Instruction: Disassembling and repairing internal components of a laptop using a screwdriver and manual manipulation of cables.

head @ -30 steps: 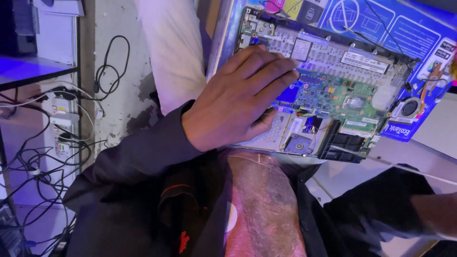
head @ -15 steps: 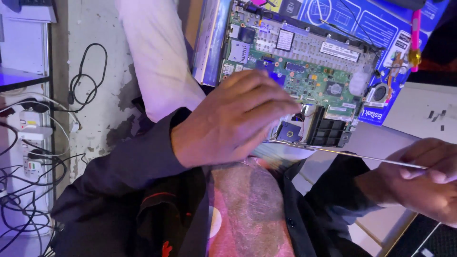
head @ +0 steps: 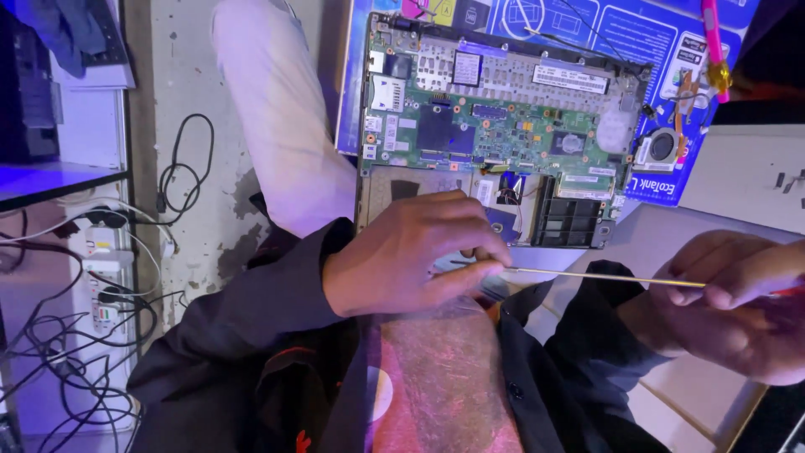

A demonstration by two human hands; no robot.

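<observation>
A person's left hand (head: 411, 256) rests at the near edge of an opened laptop chassis with a bare green circuit board (head: 495, 126), its thumb and fingers pinched together around the tip of one thin, straight, brass-coloured metal rod (head: 604, 277). The right hand (head: 738, 298), well to the right of the laptop, is curled and grips the rod's other end between thumb and fingers. The rod runs level between the two hands, just below the laptop's front edge. The board is flat and rectangular, studded with small chips, one round silver patch and one dark ribbed bay at its lower right. Under the laptop lies one glossy blue printed mat (head: 637, 42); on it, right of the laptop, sit one small round black fan (head: 662, 149) and one pink pen-like tool (head: 714, 42). Left of the laptop, tangled black cables (head: 180, 180) hang against a rough grey wall.
</observation>
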